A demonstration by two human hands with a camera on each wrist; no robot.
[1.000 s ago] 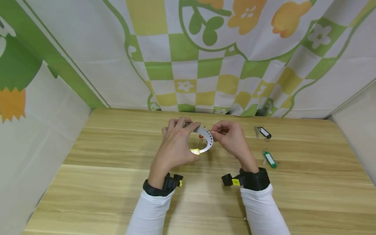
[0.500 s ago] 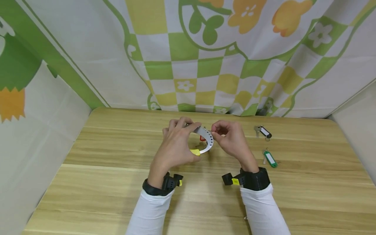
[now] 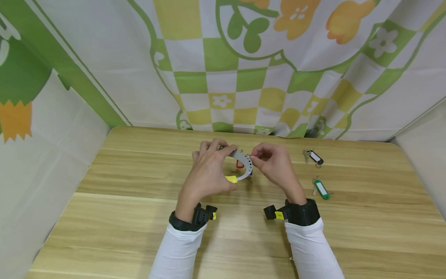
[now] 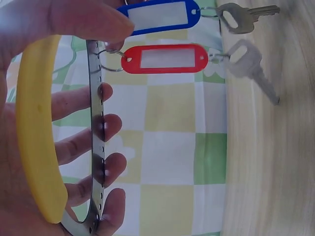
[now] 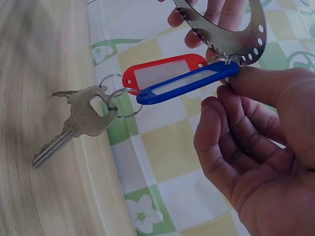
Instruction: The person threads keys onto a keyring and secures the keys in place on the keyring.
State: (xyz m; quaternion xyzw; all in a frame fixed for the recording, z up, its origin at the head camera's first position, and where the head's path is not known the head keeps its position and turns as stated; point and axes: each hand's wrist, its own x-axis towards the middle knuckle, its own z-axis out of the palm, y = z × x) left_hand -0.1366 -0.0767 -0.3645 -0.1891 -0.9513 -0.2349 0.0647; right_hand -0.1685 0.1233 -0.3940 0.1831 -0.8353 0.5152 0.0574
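Note:
My left hand (image 3: 209,168) grips a curved metal key holder (image 3: 249,167) by its yellow handle (image 4: 38,128), fingers curled behind the holed strip. A red key tag (image 4: 165,59) hangs from one hole by a split ring, with a silver key (image 4: 244,59) on its other end. At the same strip, my right hand (image 3: 275,164) pinches the split ring of a blue key tag (image 5: 189,83) between thumb and forefinger. That ring sits right at the holed edge. A key (image 5: 88,113) dangles from the blue tag.
Two more tagged keys lie on the wooden table (image 3: 139,232) to the right: a black key tag (image 3: 316,157) further back, a green key tag (image 3: 321,189) nearer. A checked curtain (image 3: 251,85) hangs behind the table's far edge.
Both hands stay nearly in place. Below the holder the hanging tags have swung a little, and a bit of the blue tag now shows beneath the strip in the head view.

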